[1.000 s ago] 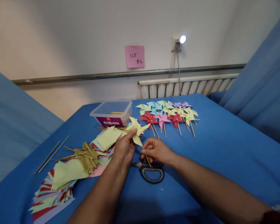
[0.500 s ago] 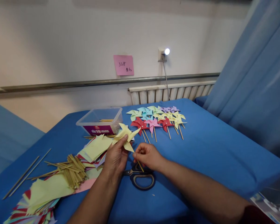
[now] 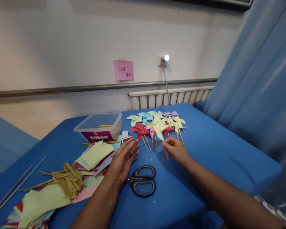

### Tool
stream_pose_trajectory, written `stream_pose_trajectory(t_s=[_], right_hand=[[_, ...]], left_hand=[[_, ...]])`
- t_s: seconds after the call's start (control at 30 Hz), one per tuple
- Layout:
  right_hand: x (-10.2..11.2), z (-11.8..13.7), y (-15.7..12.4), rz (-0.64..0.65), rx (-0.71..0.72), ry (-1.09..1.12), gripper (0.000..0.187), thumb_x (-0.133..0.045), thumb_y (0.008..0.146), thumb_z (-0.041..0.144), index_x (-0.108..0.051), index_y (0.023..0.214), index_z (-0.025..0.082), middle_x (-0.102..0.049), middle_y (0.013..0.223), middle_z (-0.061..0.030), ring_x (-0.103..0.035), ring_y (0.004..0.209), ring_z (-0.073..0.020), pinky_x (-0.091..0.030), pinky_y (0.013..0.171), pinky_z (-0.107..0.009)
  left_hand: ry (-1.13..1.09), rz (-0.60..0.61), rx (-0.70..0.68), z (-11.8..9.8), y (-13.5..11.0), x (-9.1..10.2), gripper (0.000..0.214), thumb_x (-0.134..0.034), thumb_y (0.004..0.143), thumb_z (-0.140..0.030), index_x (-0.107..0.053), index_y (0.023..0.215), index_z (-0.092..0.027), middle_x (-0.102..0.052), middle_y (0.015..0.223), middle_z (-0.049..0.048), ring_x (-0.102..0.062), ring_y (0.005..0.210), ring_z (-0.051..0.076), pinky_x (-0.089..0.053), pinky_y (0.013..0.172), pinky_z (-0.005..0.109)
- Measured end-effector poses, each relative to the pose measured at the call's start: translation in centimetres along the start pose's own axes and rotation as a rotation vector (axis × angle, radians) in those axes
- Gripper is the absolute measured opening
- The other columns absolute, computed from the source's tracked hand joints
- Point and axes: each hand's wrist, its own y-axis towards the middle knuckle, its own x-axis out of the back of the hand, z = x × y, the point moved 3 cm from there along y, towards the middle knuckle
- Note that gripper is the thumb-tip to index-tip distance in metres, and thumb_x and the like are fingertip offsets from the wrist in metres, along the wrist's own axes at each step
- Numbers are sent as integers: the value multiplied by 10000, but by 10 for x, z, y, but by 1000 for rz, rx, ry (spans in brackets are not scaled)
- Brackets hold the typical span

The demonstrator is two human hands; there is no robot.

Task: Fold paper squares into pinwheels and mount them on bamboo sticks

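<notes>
My right hand [image 3: 175,149] pinches the wooden stick of a pale yellow paper pinwheel [image 3: 158,126] and holds it over the row of finished pinwheels [image 3: 143,122] on the blue table [image 3: 216,149]. My left hand [image 3: 122,159] hovers open, fingers spread, just left of the black-handled scissors [image 3: 141,183] and beside the pile of cut paper squares [image 3: 95,154]. It holds nothing.
A clear plastic box [image 3: 98,126] with sticks stands behind the paper. A bundle of short wooden sticks [image 3: 66,178] lies on more coloured paper at the left, with two long sticks [image 3: 16,183] beyond. Blue curtain [image 3: 257,86] hangs on the right; a radiator [image 3: 169,95] runs behind.
My left hand has let go of the yellow pinwheel and opened. My right hand has carried the pinwheel by its stick forward and right, over the finished row. The view shifted right.
</notes>
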Motion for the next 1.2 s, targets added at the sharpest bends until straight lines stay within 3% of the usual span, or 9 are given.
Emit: stream_pose_trajectory(t_s=[0.1,0.2,0.27,0.37,0.5,0.77,1.2], right_hand=[[73,-8,20,-249,-36,-427,221,-592,754,410,-592,687,199,-620,618,-11,-553,524,-144,-425,507,-257],[135,-16,34,-368,-103,-630,174,-571,761,330,-605,669,186,-633,629,-40,-578,571,-171,-408,540,-269],[164,-21,40,-402,-154,-755,157,-580,742,293,-602,628,188,-618,572,-39,-569,551,-178,-376,528,-275],[188,-26,47,-420,-230,-917,163,-572,740,289,-611,612,194,-594,511,-30,-556,536,-181,-336,517,-277],[194,-30,57,-399,-302,-1057,189,-546,762,320,-653,669,194,-641,584,-54,-576,568,-194,-319,521,-286],[180,-30,63,-347,-306,-1223,240,-507,806,352,-694,777,205,-719,825,-98,-643,765,-236,-337,562,-289],[168,-28,57,-284,-265,-1352,304,-445,876,392,-674,860,193,-709,862,-108,-639,801,-243,-366,604,-302]], left_hand=[[21,-25,25,1,1,1,302,-720,763,-195,-670,1059,-158,-695,1119,131,-693,843,171,-552,687,247],[33,-23,44,3,2,0,263,-717,748,-149,-681,1008,-146,-717,1032,115,-688,746,144,-551,648,234],[45,-12,56,4,3,-1,251,-719,735,-121,-685,983,-141,-723,989,104,-682,709,132,-553,635,228],[72,7,71,7,3,-2,241,-724,724,-106,-689,961,-133,-725,943,97,-676,679,125,-553,619,219],[108,25,91,10,4,-3,227,-723,727,-106,-695,951,-127,-723,918,99,-669,666,118,-550,615,207],[156,49,120,11,3,-4,226,-750,705,-123,-703,926,-136,-727,932,113,-667,650,131,-545,601,222],[294,108,111,23,8,0,269,-763,689,-182,-687,944,-135,-713,947,114,-644,675,123,-508,617,220]])
